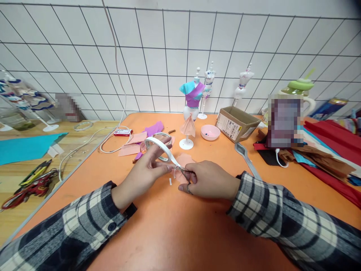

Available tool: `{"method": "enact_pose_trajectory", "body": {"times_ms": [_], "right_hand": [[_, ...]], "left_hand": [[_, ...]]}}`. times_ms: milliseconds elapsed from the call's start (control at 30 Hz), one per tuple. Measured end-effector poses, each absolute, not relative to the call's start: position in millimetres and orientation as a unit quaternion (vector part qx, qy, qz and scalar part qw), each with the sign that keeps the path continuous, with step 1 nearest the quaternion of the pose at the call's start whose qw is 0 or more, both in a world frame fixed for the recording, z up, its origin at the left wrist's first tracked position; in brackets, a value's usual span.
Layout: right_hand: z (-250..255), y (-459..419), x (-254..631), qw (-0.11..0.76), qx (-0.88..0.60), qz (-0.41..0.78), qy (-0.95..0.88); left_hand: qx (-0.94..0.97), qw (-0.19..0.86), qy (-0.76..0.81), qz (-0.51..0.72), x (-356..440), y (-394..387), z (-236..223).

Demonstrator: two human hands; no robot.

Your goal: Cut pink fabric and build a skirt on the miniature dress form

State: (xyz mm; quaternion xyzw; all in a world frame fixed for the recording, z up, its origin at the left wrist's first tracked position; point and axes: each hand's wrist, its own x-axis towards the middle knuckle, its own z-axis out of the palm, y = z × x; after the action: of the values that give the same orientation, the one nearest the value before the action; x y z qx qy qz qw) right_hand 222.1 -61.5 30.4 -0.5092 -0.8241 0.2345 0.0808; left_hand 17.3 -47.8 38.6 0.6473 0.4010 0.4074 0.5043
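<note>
My left hand [150,167] is closed on a roll of white double-sided tape [160,145], with the fingers through the ring and the tape's strip drawn out toward the right. In my right hand [207,178] is a small pair of scissors [186,171], a finger through one handle loop. The blades lie at the tape strip between both hands; whether they cut through it I cannot see. Beneath them is a peach paper piece [184,163], partly hidden. A tiny white scrap [170,181] lies on the orange table just below.
Ahead stands a mini dress form [191,109] in purple and teal paper, with a peach fan piece. Around it are a pink bowl [210,132], a cardboard box [235,124], peach and purple paper [154,128], and a blurred phone [284,120]. Pliers and cutters [31,184] lie left.
</note>
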Motion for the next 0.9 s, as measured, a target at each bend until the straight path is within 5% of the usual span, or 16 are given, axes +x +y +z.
{"method": "enact_pose_trajectory", "body": {"times_ms": [433, 900], "right_hand": [[25, -69, 217, 0.087, -0.51, 0.096, -0.85], [28, -76, 214, 0.04, -0.508, 0.064, -0.858]], "left_hand": [[0.669, 0.426, 0.437, 0.424, 18, -44, 35], [0.635, 0.497, 0.467, 0.362, 16, -42, 40]]}}
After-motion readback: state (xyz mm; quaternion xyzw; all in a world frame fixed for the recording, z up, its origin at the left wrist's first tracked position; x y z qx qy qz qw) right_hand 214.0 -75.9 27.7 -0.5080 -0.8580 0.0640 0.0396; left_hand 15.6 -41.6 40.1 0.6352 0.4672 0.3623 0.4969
